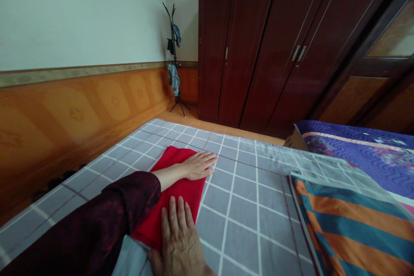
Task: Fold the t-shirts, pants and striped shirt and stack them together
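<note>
Head view, and from where I stand in the room I see a folded red cloth (174, 207) lying flat on a grey checked sheet (246, 224), with white lines making the squares. The person has both hands on this cloth, and the two hands are apart, with the fingers spread a little and not closed on anything. The left hand (197, 166) comes across from the side and lies flat over the far part of the cloth, and its fingertips go just past the edge onto the sheet. The arm above it is in a dark red sleeve (97, 211). The right hand (179, 241) presses flat on the near part of the cloth, with the fingers pointing forward.

To the right, a striped orange and blue blanket (349, 224) lies on the sheet, and behind it is a purple bedcover (362, 155). Further away stand a dark wooden wardrobe (258, 43) and a black coat stand (174, 60) with clothes hanging on it, beside a wall with orange panels (80, 112).
</note>
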`<action>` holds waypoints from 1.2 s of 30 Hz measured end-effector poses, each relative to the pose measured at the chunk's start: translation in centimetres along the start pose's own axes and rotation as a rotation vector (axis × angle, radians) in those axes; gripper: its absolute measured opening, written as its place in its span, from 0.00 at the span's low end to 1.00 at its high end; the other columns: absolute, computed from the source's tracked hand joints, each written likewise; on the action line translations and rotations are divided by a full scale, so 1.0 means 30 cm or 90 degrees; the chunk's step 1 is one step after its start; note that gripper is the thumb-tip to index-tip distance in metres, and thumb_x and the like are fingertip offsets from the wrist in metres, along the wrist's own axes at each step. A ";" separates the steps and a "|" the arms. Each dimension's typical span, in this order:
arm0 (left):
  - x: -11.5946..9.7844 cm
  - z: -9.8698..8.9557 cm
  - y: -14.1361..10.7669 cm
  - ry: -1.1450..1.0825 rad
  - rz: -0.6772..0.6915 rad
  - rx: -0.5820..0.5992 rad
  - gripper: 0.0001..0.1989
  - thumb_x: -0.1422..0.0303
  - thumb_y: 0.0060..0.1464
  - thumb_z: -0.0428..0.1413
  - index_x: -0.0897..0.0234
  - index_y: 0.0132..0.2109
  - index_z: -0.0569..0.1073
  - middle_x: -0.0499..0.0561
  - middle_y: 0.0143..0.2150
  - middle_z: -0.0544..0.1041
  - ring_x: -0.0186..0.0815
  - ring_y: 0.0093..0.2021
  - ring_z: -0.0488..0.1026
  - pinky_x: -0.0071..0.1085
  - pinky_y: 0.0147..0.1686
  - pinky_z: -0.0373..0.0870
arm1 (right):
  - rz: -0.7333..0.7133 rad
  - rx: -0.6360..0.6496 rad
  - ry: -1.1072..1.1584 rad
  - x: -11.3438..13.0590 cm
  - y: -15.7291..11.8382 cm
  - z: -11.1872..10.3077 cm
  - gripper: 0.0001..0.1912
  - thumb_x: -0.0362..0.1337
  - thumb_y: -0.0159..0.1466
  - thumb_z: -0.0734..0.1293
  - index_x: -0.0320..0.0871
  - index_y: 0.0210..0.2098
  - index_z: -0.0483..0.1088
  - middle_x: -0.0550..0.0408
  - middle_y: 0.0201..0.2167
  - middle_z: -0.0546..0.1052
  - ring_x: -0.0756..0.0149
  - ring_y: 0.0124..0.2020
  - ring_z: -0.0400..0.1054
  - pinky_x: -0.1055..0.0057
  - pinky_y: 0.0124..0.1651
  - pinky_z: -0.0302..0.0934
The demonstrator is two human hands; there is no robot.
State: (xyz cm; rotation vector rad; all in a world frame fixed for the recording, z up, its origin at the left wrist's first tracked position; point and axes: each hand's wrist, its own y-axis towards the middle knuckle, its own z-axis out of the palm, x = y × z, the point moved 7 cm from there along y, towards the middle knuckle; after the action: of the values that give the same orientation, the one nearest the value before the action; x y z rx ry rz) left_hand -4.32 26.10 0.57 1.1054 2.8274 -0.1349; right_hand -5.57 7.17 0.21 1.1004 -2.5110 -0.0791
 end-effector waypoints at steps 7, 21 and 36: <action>0.108 -0.038 0.048 0.035 -0.111 -0.055 0.30 0.52 0.63 0.35 0.62 0.66 0.51 0.55 0.69 0.49 0.41 0.68 0.44 0.46 0.63 0.39 | -0.006 -0.036 -0.013 -0.001 -0.011 -0.005 0.38 0.49 0.61 0.63 0.33 0.64 0.52 0.37 0.65 0.44 0.42 0.65 0.34 0.46 0.64 0.43; 0.176 -0.026 -0.175 0.042 -0.175 -0.031 0.29 0.53 0.64 0.35 0.59 0.68 0.43 0.52 0.70 0.44 0.39 0.68 0.39 0.43 0.63 0.38 | 0.007 0.037 0.064 0.010 -0.017 -0.050 0.37 0.51 0.65 0.55 0.31 0.64 0.49 0.35 0.65 0.41 0.42 0.64 0.30 0.45 0.64 0.39; 0.156 -0.039 -0.299 0.077 -0.163 -0.072 0.28 0.55 0.64 0.37 0.58 0.67 0.47 0.51 0.69 0.48 0.39 0.68 0.41 0.43 0.64 0.36 | 0.016 0.033 0.036 0.018 -0.021 -0.058 0.35 0.51 0.66 0.54 0.31 0.63 0.52 0.34 0.64 0.44 0.42 0.64 0.33 0.46 0.64 0.41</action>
State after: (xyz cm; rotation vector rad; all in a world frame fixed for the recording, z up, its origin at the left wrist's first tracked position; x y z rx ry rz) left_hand -13.90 22.81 1.53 0.7499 3.0304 0.0739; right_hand -4.80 6.53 1.86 1.0756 -2.4887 0.0242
